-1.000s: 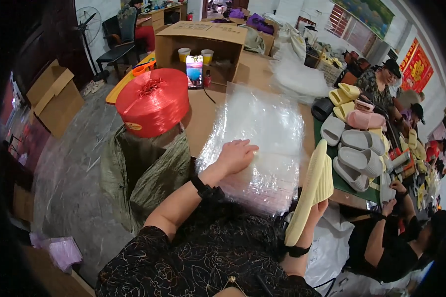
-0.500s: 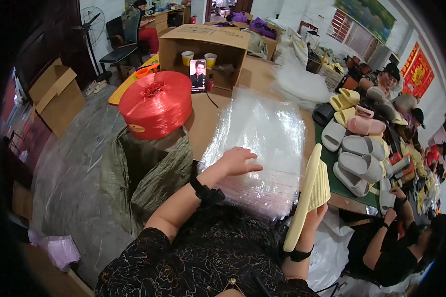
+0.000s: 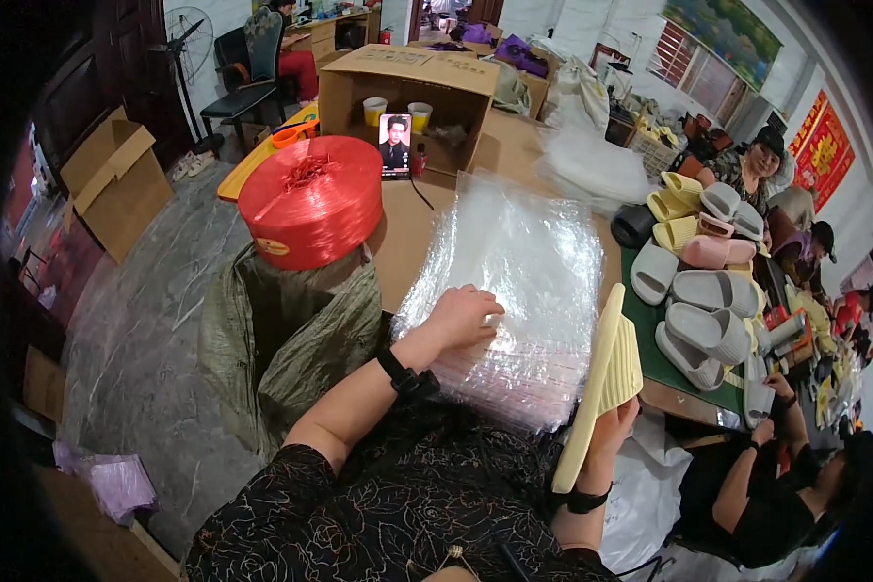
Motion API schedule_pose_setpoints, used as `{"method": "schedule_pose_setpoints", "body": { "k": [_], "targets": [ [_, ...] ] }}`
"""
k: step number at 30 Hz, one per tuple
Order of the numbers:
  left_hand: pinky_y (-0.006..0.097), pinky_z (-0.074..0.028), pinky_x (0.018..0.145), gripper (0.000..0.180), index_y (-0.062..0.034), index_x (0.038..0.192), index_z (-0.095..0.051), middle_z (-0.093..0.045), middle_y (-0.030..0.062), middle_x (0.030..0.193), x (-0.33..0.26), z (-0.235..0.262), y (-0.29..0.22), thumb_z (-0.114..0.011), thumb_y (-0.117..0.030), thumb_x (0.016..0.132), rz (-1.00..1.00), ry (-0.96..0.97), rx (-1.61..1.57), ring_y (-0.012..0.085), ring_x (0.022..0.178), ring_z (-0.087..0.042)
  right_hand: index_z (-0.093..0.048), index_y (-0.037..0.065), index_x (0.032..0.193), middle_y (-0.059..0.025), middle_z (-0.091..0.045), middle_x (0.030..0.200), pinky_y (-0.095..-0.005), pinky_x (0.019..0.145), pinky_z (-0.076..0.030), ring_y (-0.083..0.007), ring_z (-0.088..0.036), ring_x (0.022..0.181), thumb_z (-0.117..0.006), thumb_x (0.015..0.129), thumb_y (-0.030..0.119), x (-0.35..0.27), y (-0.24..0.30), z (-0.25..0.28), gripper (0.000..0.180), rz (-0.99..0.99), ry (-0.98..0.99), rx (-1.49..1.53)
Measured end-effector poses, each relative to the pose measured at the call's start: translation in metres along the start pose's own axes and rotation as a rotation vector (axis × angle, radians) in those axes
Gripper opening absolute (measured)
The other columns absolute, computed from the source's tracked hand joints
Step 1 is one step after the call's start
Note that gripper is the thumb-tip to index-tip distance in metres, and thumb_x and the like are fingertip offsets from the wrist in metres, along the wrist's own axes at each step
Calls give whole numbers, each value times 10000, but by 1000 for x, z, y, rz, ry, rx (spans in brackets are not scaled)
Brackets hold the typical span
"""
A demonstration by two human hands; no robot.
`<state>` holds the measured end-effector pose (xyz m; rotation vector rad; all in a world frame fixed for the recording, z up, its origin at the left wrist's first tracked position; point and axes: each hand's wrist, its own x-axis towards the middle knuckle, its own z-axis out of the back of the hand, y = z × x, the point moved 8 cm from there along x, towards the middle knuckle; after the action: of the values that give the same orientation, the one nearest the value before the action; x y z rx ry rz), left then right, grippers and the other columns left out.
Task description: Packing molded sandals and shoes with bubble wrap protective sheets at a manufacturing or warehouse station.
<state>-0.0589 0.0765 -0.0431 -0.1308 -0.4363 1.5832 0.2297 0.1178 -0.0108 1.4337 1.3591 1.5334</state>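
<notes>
My right hand [image 3: 606, 432] is closed around the near end of a pale yellow slipper [image 3: 603, 378], holding it upright on edge at the right side of the bag stack; my left hand [image 3: 461, 315] lies with fingers curled on the stack of clear plastic bags [image 3: 514, 281], pinching at the top sheet as far as I can tell, though the grip itself is hidden by glare. The stack covers the middle of the cardboard-topped table [image 3: 407, 233]. Over the last second my left hand has slid a little right and nearer on the stack, and the slipper has stayed raised beside it, so I judge I am working one bag loose to take the slipper. To the left sits a big red spool of twine [image 3: 310, 199] on an olive sack [image 3: 281, 330]. Right of the stack, grey, yellow and pink slippers [image 3: 698, 291] lie in rows. Far off, a phone [image 3: 395, 145] leans against an open carton [image 3: 407, 82].
</notes>
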Motion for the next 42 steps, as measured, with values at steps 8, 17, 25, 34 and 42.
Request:
{"method": "schedule_pose_setpoints", "body": {
  "k": [8,17,25,34,42],
  "targets": [
    [411,-509,874,258,-147,1119,-704,-702,64,1091,4,13,4,-596,-302,944,19,-170,-201,299,994,-637,-587,-64,1232,-70,-679,1132,-274,859,-491,-137,-636,983,-559,982,60,-1,1,-39,280,-54,280,-95],
    [395,-487,940,344,-155,1279,-643,-686,135,1160,11,55,8,-509,-297,996,21,-255,-455,321,1081,-632,-616,-55,819,-219,-605,707,-416,576,-450,-372,-575,617,-696,872,178,0,0,-77,251,127,537,-703],
    [449,-370,1102,335,-148,1265,-655,-552,135,1400,3,61,-26,-510,-267,987,-106,-252,-272,360,1288,-481,-560,-30,769,-225,-588,729,-487,618,-464,-417,-590,677,-674,881,246,3,-1,-95,319,271,629,-942],
    [481,-239,1194,399,-52,1326,-586,-469,137,1488,-4,62,-57,-463,-274,1019,-235,-141,-316,363,1425,-346,-554,-32,779,-245,-586,750,-511,641,-449,-452,-580,707,-642,887,215,47,-21,-114,283,321,452,-946],
    [495,-226,1194,418,-58,1384,-533,-471,169,1476,-13,71,-70,-465,-233,1011,-297,-126,-334,365,1408,-375,-580,-45,908,-286,-640,900,-504,760,-502,-447,-632,868,-622,901,208,81,-58,-139,256,206,467,-868]
  ]
}}
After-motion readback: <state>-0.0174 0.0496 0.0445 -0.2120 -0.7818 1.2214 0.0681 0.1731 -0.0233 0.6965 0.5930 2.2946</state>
